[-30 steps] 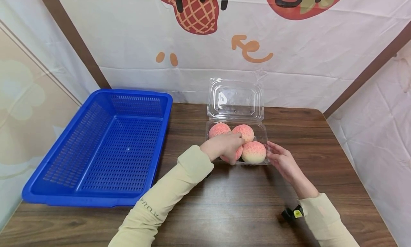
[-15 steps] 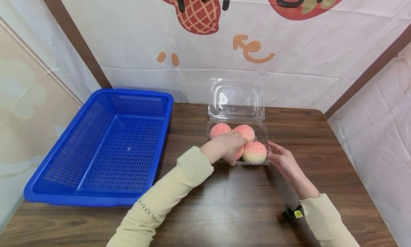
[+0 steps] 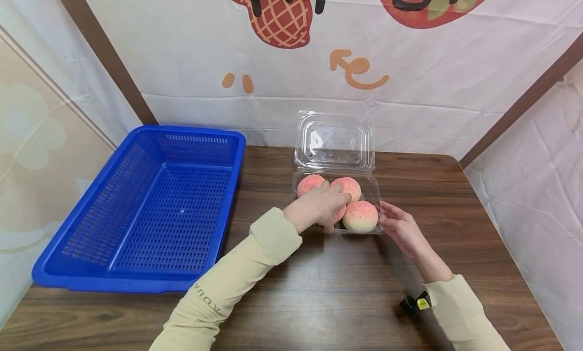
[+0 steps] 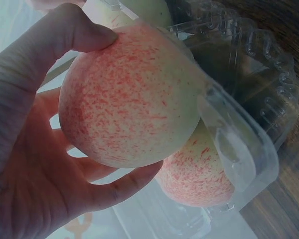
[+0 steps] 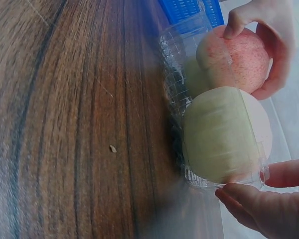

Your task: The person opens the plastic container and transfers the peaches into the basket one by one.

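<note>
A clear plastic clamshell container (image 3: 374, 189) stands with its lid (image 3: 334, 141) raised, and several pink-and-pale peaches sit in its base. My left hand (image 3: 318, 206) reaches in over the front-left peach (image 4: 129, 99). In the left wrist view the thumb (image 4: 97, 37) presses on one side of that peach and the fingers curve round the other. Beside it sits the front-right peach (image 3: 361, 217), near my right hand (image 3: 404, 230). That hand pinches the container's right front corner between thumb and finger, as the right wrist view shows. Behind are the back-left peach (image 3: 310, 184) and back-right peach (image 3: 348, 186).
A large blue perforated plastic basket (image 3: 136, 284) stands on the left of the brown wooden table (image 3: 337, 300). A printed white cloth (image 3: 191, 47) hangs behind the table. A small black device with a yellow label (image 3: 416, 303) is at the right wrist.
The fingers of my left hand have spread a little and shifted slightly over the front-left peach. The right hand, the container and the basket stay where they were.
</note>
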The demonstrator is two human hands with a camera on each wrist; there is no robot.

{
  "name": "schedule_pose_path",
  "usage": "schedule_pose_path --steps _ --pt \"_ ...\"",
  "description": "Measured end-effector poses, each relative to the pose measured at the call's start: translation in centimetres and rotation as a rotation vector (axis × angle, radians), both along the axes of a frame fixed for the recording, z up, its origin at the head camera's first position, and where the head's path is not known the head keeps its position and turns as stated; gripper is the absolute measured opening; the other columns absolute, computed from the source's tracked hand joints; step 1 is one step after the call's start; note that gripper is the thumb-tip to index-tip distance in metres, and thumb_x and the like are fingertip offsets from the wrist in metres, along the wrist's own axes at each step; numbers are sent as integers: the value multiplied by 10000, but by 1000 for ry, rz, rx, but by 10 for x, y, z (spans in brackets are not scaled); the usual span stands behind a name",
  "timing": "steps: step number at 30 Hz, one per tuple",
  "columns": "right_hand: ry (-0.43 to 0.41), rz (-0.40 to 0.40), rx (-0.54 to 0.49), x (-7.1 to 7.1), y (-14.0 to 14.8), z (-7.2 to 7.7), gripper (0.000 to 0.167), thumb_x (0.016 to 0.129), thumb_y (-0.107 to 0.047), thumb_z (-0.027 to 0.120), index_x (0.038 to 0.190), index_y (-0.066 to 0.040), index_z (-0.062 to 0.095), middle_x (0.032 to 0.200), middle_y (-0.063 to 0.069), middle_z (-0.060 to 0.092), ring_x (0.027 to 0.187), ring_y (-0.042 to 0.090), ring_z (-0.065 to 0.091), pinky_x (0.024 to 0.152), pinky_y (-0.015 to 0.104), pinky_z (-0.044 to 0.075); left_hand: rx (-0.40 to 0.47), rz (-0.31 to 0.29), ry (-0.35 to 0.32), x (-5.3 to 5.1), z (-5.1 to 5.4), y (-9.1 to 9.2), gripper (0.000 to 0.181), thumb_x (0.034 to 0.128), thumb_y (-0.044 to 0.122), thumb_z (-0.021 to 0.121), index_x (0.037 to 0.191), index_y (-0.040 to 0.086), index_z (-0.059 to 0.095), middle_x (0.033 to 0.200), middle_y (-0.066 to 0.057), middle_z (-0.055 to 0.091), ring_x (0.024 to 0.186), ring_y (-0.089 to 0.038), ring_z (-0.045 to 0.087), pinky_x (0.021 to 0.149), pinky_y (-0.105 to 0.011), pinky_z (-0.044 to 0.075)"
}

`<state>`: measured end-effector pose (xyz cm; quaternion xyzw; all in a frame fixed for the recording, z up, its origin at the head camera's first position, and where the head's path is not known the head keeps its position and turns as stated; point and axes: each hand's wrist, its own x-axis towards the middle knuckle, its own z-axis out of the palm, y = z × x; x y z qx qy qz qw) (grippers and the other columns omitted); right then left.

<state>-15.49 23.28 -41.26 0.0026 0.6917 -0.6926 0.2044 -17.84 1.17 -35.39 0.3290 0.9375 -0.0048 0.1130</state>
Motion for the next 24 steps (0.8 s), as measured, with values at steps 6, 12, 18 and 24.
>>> schedule_pose_path --steps 6,12,18,24 --pt "-1 0 -4 0 0 0 551 920 54 325 1415 86 85 1457 252 163 1189 38 373 938 159 364 25 -6 39 1 1 -1 696 563 317 833 1175 171 536 1169 -82 463 1046 -320 456 719 -377 497" --pt "-2 1 -2 0 0 -1 552 919 57 322 1415 88 82 1459 251 159 1197 44 369 932 155 367 69 4 52 0 2 -1 700 542 276 846 1155 153 532 1226 -112 428 1086 -336 419 718 -344 503" --pt "-1 0 -14 0 0 -1 553 916 60 322 1413 92 82 1457 259 155 1104 -29 422 901 134 382 53 4 89 -1 4 0 711 535 287 846 1156 150 530 1193 -108 424 1041 -291 406 740 -323 487" --pt "3 -6 -37 -1 -1 -2 560 904 78 315 1409 102 74 1450 275 145 1011 -80 448 862 111 394 22 -4 153 -2 7 0 672 574 328 825 1149 156 521 1203 -113 418 1045 -302 408 759 -389 478"
